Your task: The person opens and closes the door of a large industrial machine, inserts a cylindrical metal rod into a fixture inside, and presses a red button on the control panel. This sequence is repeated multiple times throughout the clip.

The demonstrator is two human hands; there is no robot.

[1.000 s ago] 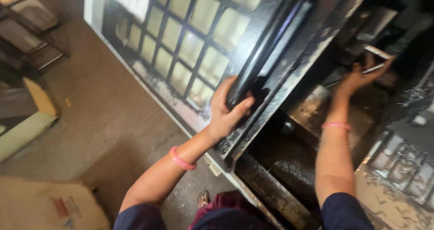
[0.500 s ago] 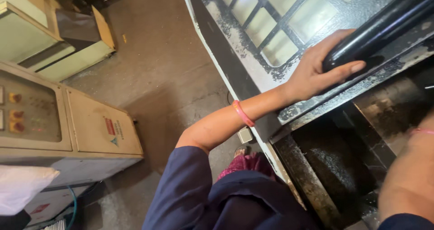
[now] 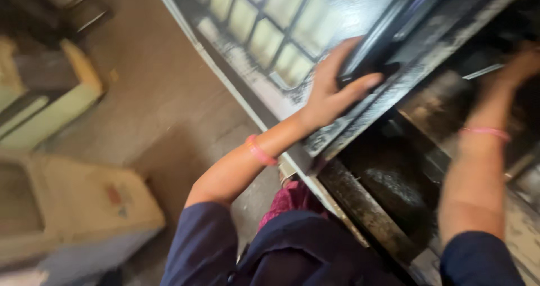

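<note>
Here, at the centre of the frame, the left hand [image 3: 332, 92] wraps its fingers [image 3: 360, 84] around the long black metal bar handle [image 3: 388, 35] of a large dark metal door with a grid of pale glass panes [image 3: 264, 24], which fills the upper middle of the picture. A pink bangle [image 3: 260, 150] sits on that forearm, lower and to the left. At the upper right, the right hand [image 3: 523, 64] reaches into the dark, grimy opening of the machine [image 3: 394, 179]; it is blurred, so whether it is open or closed cannot be told. A thin pale flat strip [image 3: 481, 71] lies just beside it, though contact is unclear. A second pink bangle [image 3: 486, 132] circles the right wrist. At the lower left stands a beige metal cabinet [image 3: 84, 207] on the grey concrete floor [image 3: 157, 111]
</note>
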